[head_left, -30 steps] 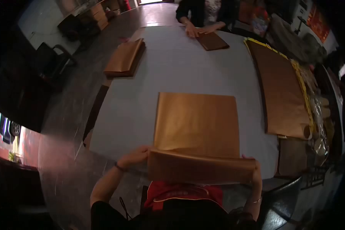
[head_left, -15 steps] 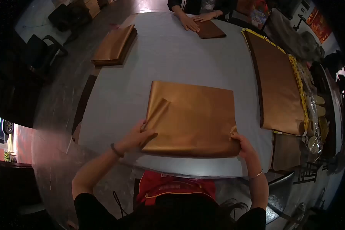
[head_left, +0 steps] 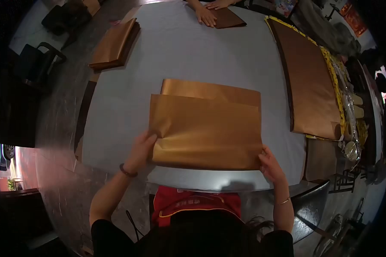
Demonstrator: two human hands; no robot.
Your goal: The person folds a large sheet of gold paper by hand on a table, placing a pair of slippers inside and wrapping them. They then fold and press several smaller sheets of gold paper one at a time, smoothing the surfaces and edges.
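Observation:
A large golden-brown paper sheet (head_left: 206,128) lies folded over on the grey round table (head_left: 193,51) in front of me. Its upper layer stops short of the far edge, so a strip of the lower layer (head_left: 210,89) shows behind it. My left hand (head_left: 142,145) grips the near left edge of the sheet. My right hand (head_left: 268,162) holds the near right corner.
A stack of golden sheets (head_left: 113,45) sits at the table's far left. A big pile of brown paper (head_left: 309,81) lies on the right. Across the table another person's hands (head_left: 206,15) rest on a dark folded sheet (head_left: 227,18). A dark chair (head_left: 36,64) stands left.
The near part of the sheet, lifted toward me a second ago, has been carried forward over the rest and laid down. Both hands moved with it, and the curled left corner has flattened.

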